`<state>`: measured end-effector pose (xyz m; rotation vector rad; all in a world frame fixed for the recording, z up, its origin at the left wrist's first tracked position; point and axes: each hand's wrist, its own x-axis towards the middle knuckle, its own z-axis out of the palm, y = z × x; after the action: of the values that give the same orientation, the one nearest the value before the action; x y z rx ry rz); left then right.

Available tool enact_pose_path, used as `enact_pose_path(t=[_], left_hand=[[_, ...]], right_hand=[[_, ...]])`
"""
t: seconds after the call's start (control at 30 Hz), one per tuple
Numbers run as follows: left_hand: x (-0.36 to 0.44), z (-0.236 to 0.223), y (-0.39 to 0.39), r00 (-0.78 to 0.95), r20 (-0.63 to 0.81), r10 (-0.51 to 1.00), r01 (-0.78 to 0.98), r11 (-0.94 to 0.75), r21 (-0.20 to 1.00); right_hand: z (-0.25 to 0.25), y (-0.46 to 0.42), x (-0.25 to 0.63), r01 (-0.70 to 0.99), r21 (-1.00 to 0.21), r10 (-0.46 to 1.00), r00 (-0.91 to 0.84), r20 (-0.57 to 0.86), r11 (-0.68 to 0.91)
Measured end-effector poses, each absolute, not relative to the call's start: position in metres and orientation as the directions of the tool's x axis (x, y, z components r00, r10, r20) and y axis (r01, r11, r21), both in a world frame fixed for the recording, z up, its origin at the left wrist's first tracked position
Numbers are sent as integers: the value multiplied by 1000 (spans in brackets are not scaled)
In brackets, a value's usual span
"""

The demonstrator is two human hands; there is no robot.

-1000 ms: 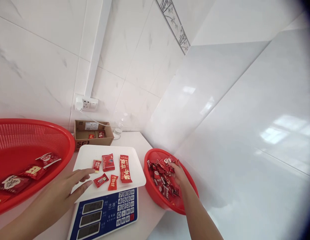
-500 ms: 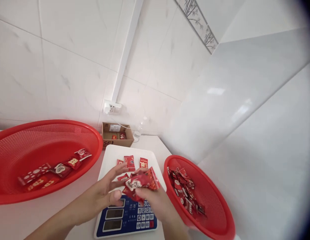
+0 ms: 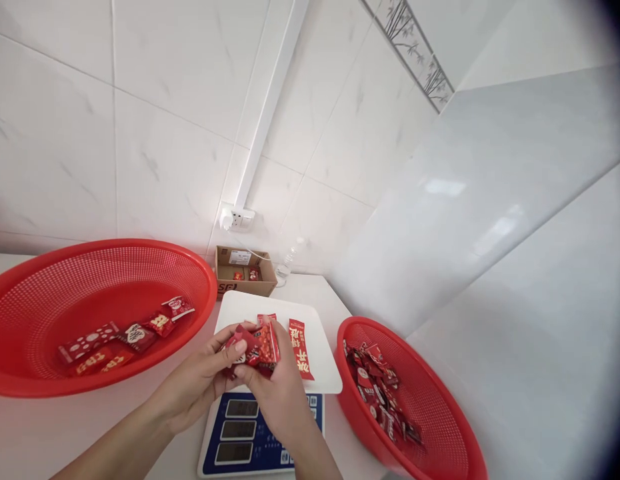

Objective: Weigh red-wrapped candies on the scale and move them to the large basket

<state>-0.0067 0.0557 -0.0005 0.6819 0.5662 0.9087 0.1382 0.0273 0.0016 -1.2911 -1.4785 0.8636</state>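
Hands, left (image 3: 203, 380) and right (image 3: 280, 383), partly closed around red candy packets (image 3: 255, 347), held together above the scale's white tray (image 3: 323, 363), long red packet (image 3: 301, 350) lying on the tray, red baskets (image 3: 117, 250) (image 3: 415, 373) on either side, packets inside both.

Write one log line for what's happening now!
left hand, right hand: holding red packets | white tray: long red packet | right basket: packet heap
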Motion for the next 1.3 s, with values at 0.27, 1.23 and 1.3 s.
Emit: enact_pose_path(t=[0.27,1.23,1.3], left_hand=[[-5,1,53,416,-146,897,-573,384,724],[-39,28,66,56,-24,998,-625,54,779],[-42,32,65,69,-36,997,-634,72,770]], right_hand=[[-2,33,141,220,-962,973,127,192,161],[-11,-3,236,272,-924,638,668,383,269],[-13,-20,235,196,-923,613,699,368,330]])
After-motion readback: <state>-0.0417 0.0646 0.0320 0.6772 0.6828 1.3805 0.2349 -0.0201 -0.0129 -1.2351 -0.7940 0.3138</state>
